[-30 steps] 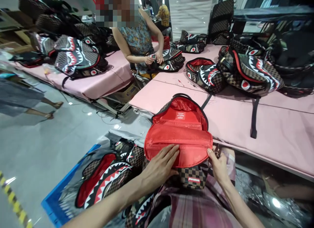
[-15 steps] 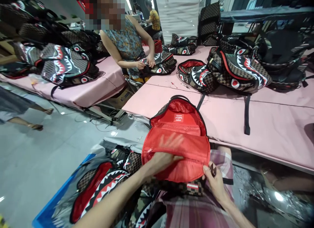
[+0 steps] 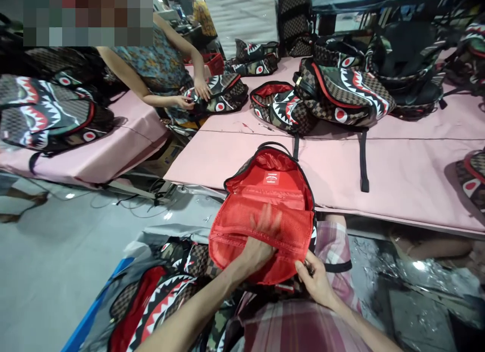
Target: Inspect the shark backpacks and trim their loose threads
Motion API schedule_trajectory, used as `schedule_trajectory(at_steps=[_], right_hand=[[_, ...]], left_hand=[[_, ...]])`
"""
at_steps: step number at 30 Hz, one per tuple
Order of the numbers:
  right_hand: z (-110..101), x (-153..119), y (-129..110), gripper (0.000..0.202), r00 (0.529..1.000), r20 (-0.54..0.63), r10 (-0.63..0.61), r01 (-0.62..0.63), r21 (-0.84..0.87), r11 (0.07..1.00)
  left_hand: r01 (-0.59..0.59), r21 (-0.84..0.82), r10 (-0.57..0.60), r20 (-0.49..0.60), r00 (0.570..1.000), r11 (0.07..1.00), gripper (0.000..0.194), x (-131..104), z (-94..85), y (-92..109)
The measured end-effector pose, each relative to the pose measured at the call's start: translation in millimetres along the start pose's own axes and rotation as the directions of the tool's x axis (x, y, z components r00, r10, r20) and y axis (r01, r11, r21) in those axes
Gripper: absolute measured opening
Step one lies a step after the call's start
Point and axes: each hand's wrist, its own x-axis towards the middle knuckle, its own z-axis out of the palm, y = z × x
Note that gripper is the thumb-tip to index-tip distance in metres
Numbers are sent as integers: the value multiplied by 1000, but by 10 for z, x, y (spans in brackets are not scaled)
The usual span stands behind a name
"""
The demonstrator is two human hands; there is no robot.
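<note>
An unzipped backpack [image 3: 267, 160] with a bright red lining lies across my lap and against the table edge, its front panel folded down toward me. My left hand [image 3: 262, 236] reaches into the red mesh pocket [image 3: 231, 215] of that panel; its fingers show spread out through the mesh. On the panel's lower right edge, my right hand [image 3: 313, 279] pinches the red rim between thumb and fingers. A white label [image 3: 272, 178] is on the lining deeper inside.
Shark-mouth backpacks [image 3: 346, 92] stand on the pink table [image 3: 413, 175]. A blue bin [image 3: 94, 301] at lower left holds more bags. Across the table, another person's hands [image 3: 195, 95] work on a backpack. Clear plastic wrapping [image 3: 420, 271] lies at lower right.
The view has swung right and slightly down. My left hand has shifted within the mesh pocket, its fingers now pointing more upward. My right hand keeps its hold on the panel edge.
</note>
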Motion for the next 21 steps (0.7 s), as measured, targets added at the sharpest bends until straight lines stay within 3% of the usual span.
schedule_trajectory(at_steps=[3, 7, 9, 11, 12, 13, 14, 15, 18, 21], right_hand=[[-77, -42, -11, 23, 1000, 28, -5, 5, -3, 1000], [-118, -58, -53, 25, 997, 69, -18, 15, 45, 999], [-119, -50, -66, 26, 999, 48, -9, 6, 58, 998], [-116, -38, -65, 27, 999, 41, 4, -6, 59, 998], [-114, -33, -63, 27, 999, 45, 14, -17, 64, 998], [-112, -29, -60, 28, 999, 48, 23, -26, 73, 997], [-111, -25, -60, 29, 998, 49, 29, -33, 85, 996], [-110, -21, -63, 31, 998, 47, 31, -35, 98, 995], [-114, -9, -80, 35, 1000, 29, 9, -13, 126, 992], [-115, -2, -62, 37, 1000, 9, -3, 1, 160, 987]], left_hand=[[-146, -68, 156, 182, 971, 987, 43, -192, -113, 205], [-191, -146, 235, 409, 882, 971, 41, -349, -652, 375], [-180, -188, 253, 511, 822, 966, 38, -184, -993, 377], [-79, -251, 233, 675, 700, 965, 30, 181, -1225, 312], [-48, -228, 193, 673, 714, 973, 32, 416, -1263, 263], [-7, -173, 121, 660, 741, 985, 34, 664, -1241, 209], [134, -22, -95, 590, 802, 991, 33, 908, -1162, 158], [179, 47, -176, 540, 823, 983, 34, 1131, -1035, 114], [239, 165, -290, 469, 835, 957, 35, 1576, -531, 34], [270, 222, -344, 448, 826, 937, 33, 1692, -144, -15]])
